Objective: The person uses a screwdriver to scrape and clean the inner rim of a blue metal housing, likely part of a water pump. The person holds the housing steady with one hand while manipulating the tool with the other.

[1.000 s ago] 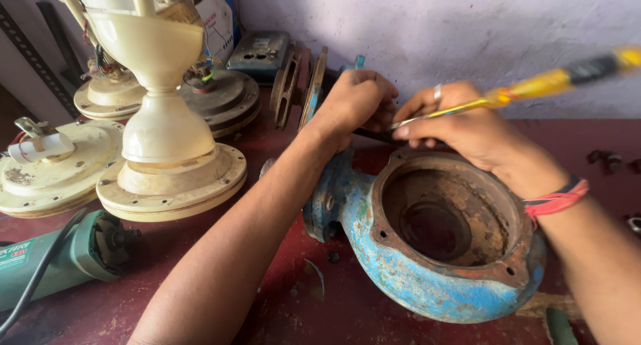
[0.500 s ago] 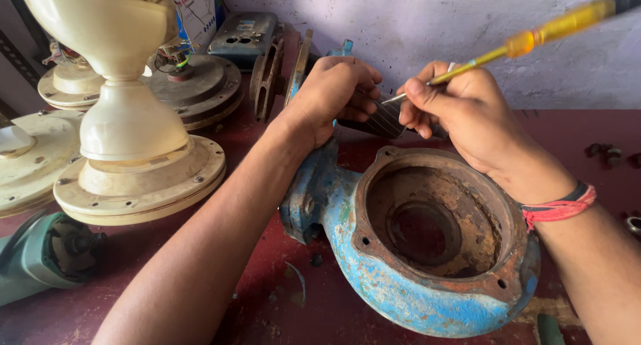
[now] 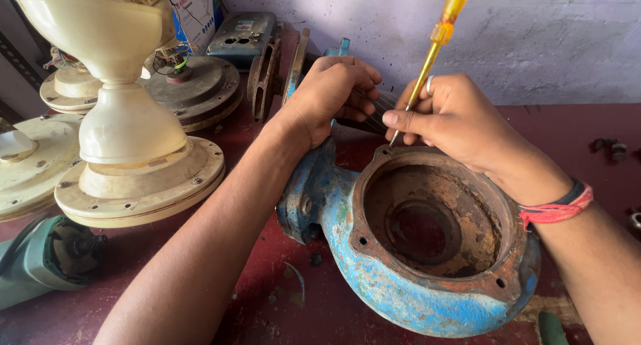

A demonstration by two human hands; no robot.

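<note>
head view, looking down on a dark red workbench (image 3: 200, 318): a blue, rust-lined pump casing (image 3: 427, 251) lies on its side near the middle, its round open mouth facing up and ringed by bolt holes. the person's left hand (image 3: 330, 95) is curled over the far end of the casing, fingers bent down behind it and closed around a dark part there; exactly what it grips is hidden. the right hand (image 3: 454, 121), a ring on one finger and red and dark bands at the wrist, pinches a yellow-handled screwdriver (image 3: 434, 45) between thumb and fingertips, the shaft slanting down so its tip sits at the casing's far rim. to the left stands a cream ceiling-fan motor (image 3: 120, 138) with more fan housings behind it, and a green power tool (image 3: 40, 265) lies at the bench's near-left edge. a pale purple wall (image 3: 534, 38) backs the scene.
</note>
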